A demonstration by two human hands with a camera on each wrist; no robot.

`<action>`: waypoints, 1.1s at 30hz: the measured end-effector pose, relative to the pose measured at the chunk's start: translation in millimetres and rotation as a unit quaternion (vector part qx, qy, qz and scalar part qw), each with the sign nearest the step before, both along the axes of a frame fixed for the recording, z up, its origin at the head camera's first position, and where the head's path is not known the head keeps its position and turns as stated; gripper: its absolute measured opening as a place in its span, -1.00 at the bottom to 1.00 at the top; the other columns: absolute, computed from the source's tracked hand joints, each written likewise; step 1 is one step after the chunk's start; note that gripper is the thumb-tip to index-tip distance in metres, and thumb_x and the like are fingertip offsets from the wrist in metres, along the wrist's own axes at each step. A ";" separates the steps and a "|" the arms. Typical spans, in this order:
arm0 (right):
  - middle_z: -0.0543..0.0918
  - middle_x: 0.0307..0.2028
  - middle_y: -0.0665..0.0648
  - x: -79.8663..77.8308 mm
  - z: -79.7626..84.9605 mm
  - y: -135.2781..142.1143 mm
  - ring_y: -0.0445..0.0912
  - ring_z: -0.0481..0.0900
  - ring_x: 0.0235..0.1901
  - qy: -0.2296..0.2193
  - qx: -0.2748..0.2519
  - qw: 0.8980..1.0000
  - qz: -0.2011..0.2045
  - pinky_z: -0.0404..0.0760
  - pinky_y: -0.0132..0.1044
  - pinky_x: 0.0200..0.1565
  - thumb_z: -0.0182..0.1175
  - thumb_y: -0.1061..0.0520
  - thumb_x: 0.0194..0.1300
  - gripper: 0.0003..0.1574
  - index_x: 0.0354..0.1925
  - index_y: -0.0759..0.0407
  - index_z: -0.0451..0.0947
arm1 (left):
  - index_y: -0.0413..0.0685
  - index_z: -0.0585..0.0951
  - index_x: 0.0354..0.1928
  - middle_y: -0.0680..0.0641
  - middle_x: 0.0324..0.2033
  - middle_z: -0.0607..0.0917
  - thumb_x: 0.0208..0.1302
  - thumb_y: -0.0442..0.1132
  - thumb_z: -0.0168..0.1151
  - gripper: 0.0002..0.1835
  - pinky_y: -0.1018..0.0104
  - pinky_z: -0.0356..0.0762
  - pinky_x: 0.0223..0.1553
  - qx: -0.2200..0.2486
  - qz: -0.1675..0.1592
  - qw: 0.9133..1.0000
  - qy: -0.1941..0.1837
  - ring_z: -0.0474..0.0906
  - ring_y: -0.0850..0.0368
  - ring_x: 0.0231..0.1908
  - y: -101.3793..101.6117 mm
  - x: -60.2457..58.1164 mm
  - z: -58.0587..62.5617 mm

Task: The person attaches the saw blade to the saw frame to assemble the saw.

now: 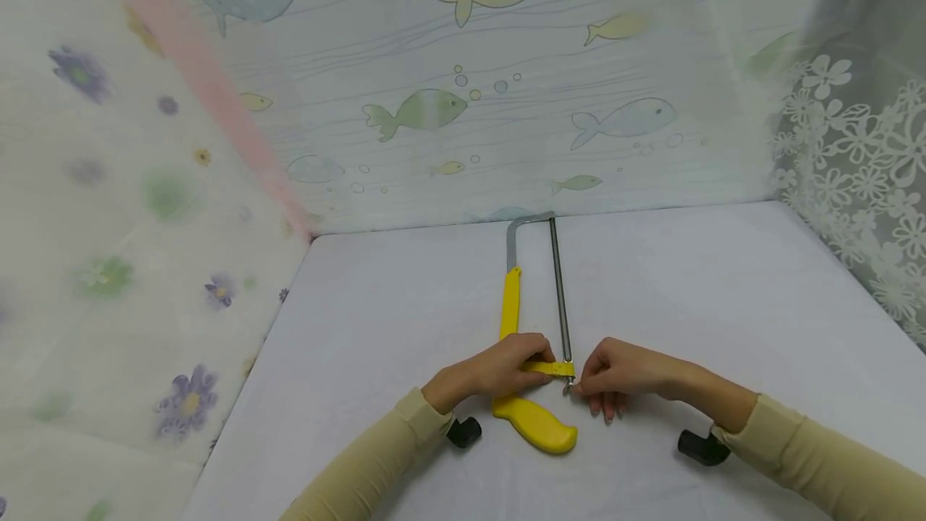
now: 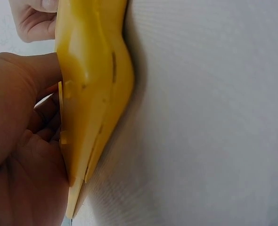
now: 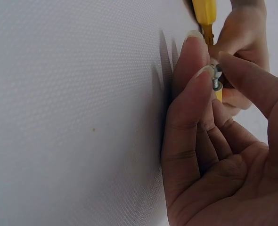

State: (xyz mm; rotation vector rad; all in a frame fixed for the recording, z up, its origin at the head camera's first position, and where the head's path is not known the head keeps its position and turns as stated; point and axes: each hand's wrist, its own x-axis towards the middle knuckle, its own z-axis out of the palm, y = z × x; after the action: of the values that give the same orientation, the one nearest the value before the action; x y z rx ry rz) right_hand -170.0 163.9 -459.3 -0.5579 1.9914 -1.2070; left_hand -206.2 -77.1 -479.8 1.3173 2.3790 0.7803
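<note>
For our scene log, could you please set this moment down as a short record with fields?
Tool: yellow-handled hacksaw, lying on a white cloth
Saw's direction: handle end nearer the person
Left hand: grips the saw's yellow frame
Right hand: thumb and index finger at the metal wing nut
Backdrop: fish-printed fabric

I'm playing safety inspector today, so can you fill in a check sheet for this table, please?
Surface: white-covered table, looks flat.
Job's things: hacksaw with a yellow handle, lying on its side; metal fastener at the near end of the blade.
Clutter: nothing seen.
Grippers: left hand holds the yellow frame; right hand pinches the metal fastener.
Cables: nothing seen.
Surroundings: fish-print sheet behind, flower-print sheet on the left, lacy floral curtain on the right.
</note>
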 end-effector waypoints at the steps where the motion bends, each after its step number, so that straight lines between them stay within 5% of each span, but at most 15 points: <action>1: 0.65 -0.57 0.23 0.3 0.3 0.8 -0.09 0.58 -0.66 0.000 -0.001 1.000 0.001 0.49 -0.36 -0.63 0.24 0.02 0.24 -0.69 -0.43 0.26 0.65 | 0.06 0.50 -0.14 0.20 -0.26 0.52 0.29 -0.14 0.20 -0.85 0.60 0.38 -0.14 0.000 0.001 1.000 0.000 0.40 0.37 -0.26 0.0 0.2 0.2; 17: 0.64 -0.56 0.27 1.4 0.3 -2.0 -0.05 0.60 -0.63 -0.001 -0.035 0.999 0.023 0.53 -0.33 -0.58 0.24 0.18 0.22 -0.82 -0.40 0.31 0.62 | 0.08 0.49 -0.16 0.21 -0.26 0.50 0.30 -0.13 0.19 -0.86 0.62 0.35 -0.16 -0.001 0.000 1.000 0.016 0.39 0.37 -0.26 0.1 0.9 -1.9; 33: 0.64 -0.58 0.29 3.9 5.6 -11.0 0.07 0.61 -0.65 -0.001 -0.002 1.000 0.008 0.47 -0.36 -0.66 0.18 -0.06 0.29 -0.53 -0.51 0.31 0.63 | 0.09 0.49 -0.15 0.22 -0.24 0.50 0.29 -0.13 0.19 -0.85 0.61 0.36 -0.13 -0.005 0.004 1.000 0.003 0.40 0.38 -0.24 -0.1 0.6 -1.2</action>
State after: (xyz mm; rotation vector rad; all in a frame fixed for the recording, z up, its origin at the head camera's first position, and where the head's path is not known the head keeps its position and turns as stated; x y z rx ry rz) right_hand -166.1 152.9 -453.6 -0.5725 1.9798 -1.2008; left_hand -205.6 -77.2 -481.0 1.3085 2.3917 0.7680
